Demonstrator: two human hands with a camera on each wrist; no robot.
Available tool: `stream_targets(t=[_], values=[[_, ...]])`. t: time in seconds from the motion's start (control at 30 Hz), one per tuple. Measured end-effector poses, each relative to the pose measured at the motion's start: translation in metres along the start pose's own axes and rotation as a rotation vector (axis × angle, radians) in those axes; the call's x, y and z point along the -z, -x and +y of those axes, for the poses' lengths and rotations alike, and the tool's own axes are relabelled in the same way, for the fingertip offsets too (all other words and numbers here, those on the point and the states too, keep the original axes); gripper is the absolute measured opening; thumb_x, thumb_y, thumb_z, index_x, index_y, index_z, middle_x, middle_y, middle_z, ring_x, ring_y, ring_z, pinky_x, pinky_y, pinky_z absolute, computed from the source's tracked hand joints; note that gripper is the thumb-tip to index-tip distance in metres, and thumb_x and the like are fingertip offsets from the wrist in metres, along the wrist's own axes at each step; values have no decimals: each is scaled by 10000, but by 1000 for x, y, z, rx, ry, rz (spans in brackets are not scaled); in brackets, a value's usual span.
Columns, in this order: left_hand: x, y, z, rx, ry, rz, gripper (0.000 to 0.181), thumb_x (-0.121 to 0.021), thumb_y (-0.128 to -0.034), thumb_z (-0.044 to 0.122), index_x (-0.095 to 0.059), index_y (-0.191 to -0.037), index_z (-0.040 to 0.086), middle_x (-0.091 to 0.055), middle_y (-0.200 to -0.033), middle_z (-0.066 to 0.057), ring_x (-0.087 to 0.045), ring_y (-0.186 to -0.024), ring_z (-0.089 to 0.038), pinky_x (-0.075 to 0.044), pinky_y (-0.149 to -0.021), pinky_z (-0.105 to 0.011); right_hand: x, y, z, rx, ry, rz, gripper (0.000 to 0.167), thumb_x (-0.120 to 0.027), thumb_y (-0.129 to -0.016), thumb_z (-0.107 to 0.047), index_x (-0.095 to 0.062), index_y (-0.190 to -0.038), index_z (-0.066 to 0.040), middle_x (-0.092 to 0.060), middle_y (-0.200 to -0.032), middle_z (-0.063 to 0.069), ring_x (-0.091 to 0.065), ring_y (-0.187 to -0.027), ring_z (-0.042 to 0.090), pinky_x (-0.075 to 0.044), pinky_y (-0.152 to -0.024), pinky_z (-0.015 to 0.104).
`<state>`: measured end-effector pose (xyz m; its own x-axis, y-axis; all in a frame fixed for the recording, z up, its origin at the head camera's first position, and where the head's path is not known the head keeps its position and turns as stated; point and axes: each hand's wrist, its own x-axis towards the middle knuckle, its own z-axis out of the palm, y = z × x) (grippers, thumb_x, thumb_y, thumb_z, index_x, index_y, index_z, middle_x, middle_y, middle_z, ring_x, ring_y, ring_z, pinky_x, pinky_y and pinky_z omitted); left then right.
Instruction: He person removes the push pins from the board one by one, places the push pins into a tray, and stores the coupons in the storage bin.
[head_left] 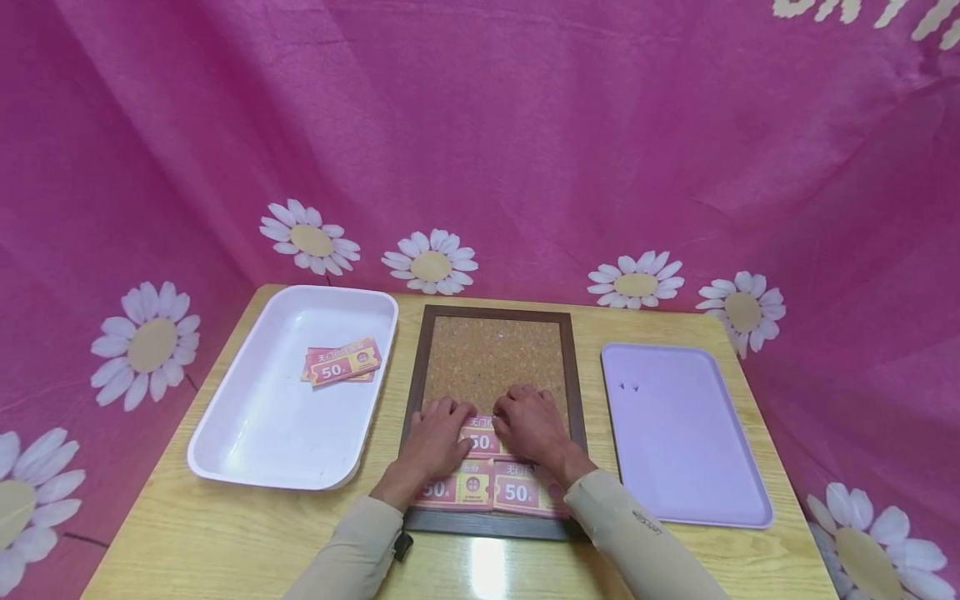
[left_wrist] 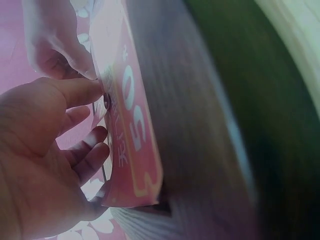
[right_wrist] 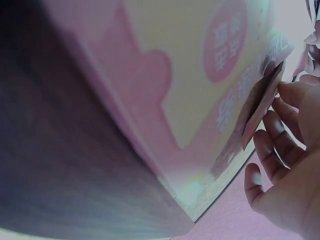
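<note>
A pink and yellow paper coupon [head_left: 480, 440] marked 50 lies on the framed corkboard [head_left: 495, 354], between my two hands. At its left side my left hand [head_left: 438, 437] bends its fingers and holds that edge. My right hand [head_left: 531, 423] pinches the coupon's right side, partly covering it; the right wrist view shows its thumb and fingertips at the lifted paper edge. Below lie two more coupons side by side, a left one [head_left: 472, 485] and a right one [head_left: 517, 493]. Small dark spots, perhaps tacks, show on the lower coupons in both wrist views.
On the left of the wooden table [head_left: 450, 567] stands a white basin [head_left: 270, 433] with a few overlapping coupons [head_left: 345, 362]. A lilac tray [head_left: 682, 450] with two small dark tacks [head_left: 628, 387] lies on the right. A pink flowered curtain [head_left: 487, 150] hangs behind.
</note>
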<state>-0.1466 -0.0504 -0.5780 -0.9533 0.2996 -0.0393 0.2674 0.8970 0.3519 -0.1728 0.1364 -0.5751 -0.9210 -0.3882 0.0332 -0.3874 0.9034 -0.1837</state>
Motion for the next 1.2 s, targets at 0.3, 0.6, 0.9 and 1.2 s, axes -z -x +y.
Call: stream_targets(t=[0.3, 0.6, 0.9, 1.2], values=[[0, 1, 0, -3, -4, 8, 400, -687, -862, 351, -568, -1235, 272, -537, -1104, 3, -467, -1060, -207, -347, -814, -382, -2, -1, -1, 14, 39, 20, 179, -593, -917, -340, -721, -961, -223, -634, -962, -40, -576, -986, 189, -420, -883, 424], [0, 1, 0, -8, 7, 20, 419, -701, -854, 338, -568, -1244, 260, -541, -1099, 4, -479, -1070, -210, -348, -807, -380, -3, -2, -2, 27, 60, 20, 186, -585, -909, -340, -710, -924, -203, -616, -926, -44, -579, -1011, 181, -409, -886, 422], [1, 0, 1, -5, 9, 14, 416, -699, -856, 332, -565, -1243, 262, -541, -1105, -7, -478, -1071, -219, -349, -804, -385, -4, -3, -1, 45, 73, 35, 161, -608, -895, -316, -679, -867, -174, -594, -875, -33, -576, -956, 190, -414, -853, 427], [0, 0, 1, 7, 12, 8, 424, -708, -853, 332, -567, -1247, 264, -538, -1093, 0, -464, -1034, -207, -335, -791, -368, -7, -3, 0, 58, 82, 46, 155, -611, -887, -311, -670, -858, -170, -597, -862, -27, -571, -918, 196, -406, -795, 411]])
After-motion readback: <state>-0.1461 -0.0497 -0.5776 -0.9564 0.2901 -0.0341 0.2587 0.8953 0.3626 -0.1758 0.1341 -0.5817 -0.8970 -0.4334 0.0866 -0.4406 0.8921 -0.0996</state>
